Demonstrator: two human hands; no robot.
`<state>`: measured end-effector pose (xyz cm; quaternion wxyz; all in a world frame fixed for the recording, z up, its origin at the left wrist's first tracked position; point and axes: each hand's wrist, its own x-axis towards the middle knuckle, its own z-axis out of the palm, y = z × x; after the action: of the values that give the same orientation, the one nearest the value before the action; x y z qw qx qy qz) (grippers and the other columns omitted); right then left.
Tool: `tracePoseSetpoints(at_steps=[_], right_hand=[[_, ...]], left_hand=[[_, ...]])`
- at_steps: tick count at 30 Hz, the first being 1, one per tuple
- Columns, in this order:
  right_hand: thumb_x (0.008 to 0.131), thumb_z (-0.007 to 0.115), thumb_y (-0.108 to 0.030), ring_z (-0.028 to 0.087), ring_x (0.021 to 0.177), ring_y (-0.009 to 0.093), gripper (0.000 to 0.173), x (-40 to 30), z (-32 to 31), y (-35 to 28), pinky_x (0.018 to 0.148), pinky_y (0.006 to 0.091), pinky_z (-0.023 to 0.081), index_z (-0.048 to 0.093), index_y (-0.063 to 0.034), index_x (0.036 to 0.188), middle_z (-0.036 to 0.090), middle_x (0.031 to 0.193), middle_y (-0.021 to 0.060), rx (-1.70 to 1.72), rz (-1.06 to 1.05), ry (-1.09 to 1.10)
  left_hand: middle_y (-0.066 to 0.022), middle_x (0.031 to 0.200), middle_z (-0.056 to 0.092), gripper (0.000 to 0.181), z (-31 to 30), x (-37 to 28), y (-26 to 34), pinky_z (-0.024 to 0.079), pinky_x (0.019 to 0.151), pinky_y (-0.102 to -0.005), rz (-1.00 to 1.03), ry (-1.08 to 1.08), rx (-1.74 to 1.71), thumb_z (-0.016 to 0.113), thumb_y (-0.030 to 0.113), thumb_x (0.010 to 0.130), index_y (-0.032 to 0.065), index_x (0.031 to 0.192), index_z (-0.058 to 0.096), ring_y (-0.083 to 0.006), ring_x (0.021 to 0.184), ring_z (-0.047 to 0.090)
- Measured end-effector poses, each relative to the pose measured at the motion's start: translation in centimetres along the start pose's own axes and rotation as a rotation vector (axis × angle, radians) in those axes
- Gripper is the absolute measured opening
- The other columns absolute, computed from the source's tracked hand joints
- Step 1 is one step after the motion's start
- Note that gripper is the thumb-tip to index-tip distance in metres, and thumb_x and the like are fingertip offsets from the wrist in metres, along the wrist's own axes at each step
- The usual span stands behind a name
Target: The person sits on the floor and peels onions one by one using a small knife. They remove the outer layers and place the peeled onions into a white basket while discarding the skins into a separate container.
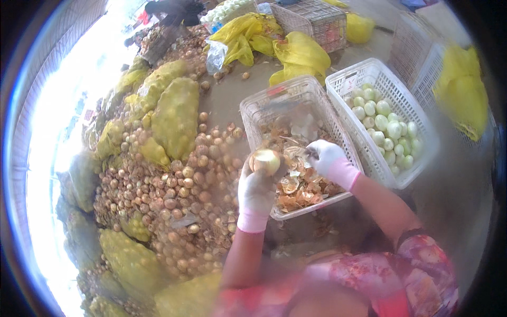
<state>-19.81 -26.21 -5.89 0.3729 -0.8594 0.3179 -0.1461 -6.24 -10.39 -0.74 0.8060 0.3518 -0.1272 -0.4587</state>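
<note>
My left hand [257, 186], in a white glove with a pink cuff, holds up a partly peeled onion [265, 161] whose pale flesh shows on top. To its right my right hand [325, 156], gloved alike, is over the peel crate with its fingers curled; whether a bit of skin or a tool is between them I cannot tell. The white plastic peel crate [257, 99] lies below both hands, with loose brown onion skins [305, 194] in it. Right beside it stands a second white crate [414, 115] holding peeled, pale green onions [381, 123].
Unpeeled onions [170, 204] are heaped on the floor at the left, among full yellow mesh sacks [176, 115]. Yellow bags [301, 55] and a crate on its side [309, 25] are at the top. Another yellow bag [463, 91] hangs over crates at the right. A person [174, 10] is at the upper left.
</note>
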Motion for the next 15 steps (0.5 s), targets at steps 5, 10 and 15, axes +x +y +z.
tracePoseSetpoints(at_steps=[5, 10, 15], right_hand=[[0.081, 0.072, -0.007, 0.067, 0.082, 0.021, 0.023, -2.0, 0.0, -4.6, 0.078, 0.0321, 0.053, 0.07, -0.0012, 0.104, 0.069, 0.091, 0.0139, 0.402, -0.066, -0.087], [0.082, 0.07, -0.008, 0.068, 0.083, 0.023, 0.022, -2.3, -0.5, -5.2, 0.078, 0.034, 0.053, 0.07, -0.0021, 0.104, 0.069, 0.091, 0.0157, 0.287, -0.055, -0.184], [0.08, 0.073, -0.009, 0.068, 0.083, 0.023, 0.023, -3.4, 0.8, -4.2, 0.074, 0.0318, 0.052, 0.07, -0.003, 0.102, 0.069, 0.087, 0.0154, 0.26, 0.077, -0.368]], left_hand=[[-0.011, 0.118, 0.061, 0.05, -1.5, 0.6, 0.2, 0.047, 0.104, -0.0471, 0.193, -0.015, 0.074, 0.074, 0.011, 0.082, 0.0019, 0.126, 0.052, -0.0266, 0.11, 0.061], [-0.0137, 0.126, 0.056, 0.066, -3.0, 0.9, 0.0, 0.05, 0.104, -0.0425, 0.15, -0.026, 0.025, 0.064, -0.006, 0.081, 0.0019, 0.142, 0.039, -0.0264, 0.115, 0.059], [-0.0127, 0.117, 0.063, 0.047, -2.3, 1.2, 0.0, 0.053, 0.098, -0.0408, 0.326, 0.029, -0.009, 0.073, 0.006, 0.081, 0.0015, 0.124, 0.053, -0.0258, 0.11, 0.063]])
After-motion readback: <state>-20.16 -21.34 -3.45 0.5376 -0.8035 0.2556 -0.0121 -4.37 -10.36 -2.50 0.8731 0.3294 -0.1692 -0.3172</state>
